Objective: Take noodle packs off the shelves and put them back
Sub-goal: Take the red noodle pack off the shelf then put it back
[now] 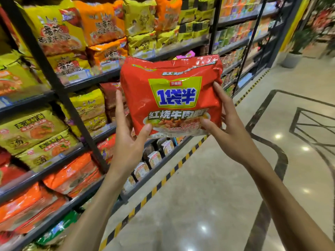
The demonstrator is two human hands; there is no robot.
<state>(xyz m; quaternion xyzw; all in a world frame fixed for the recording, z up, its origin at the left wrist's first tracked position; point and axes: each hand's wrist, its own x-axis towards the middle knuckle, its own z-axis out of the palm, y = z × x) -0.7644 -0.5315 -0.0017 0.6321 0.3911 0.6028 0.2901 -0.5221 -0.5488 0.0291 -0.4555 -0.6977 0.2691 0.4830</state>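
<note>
Black metal shelves (54, 82) fill the left side and run away towards the upper right; each level carries stock. A polished pale floor (208, 196) with dark inlaid lines covers the right side and the foreground.

Yellow packs (59, 28) occupy the upper and middle levels at left; orange packs (72, 174) lie on the lower levels; all of these rest on the shelves, stacked and leaning against one another.

The red noodle pack (172, 95) is off the shelves; it is held upright in the air in front of the shelves, above the floor, front face towards the camera; the face shows a yellow panel with blue characters and a printed bowl of noodles near the bottom edge.

The left hand (126, 142) grips the lower left corner of the red noodle pack; the thumb presses on the front face, the index finger points straight up along the left edge, and the other fingers are hidden behind the pack. The right hand (230, 134) grips the lower right corner; the thumb presses on the front face and the fingers reach up along the right edge and behind it. Both hands are closed on the pack in a pinch.

A strip of yellow-and-black tape (157, 187) lies on the floor along the base of the shelves. Small white tubs (154, 158) stand on the lowest level, just beside the tape. A potted plant (297, 44) stands on the floor at far right, well apart from the hands.
</note>
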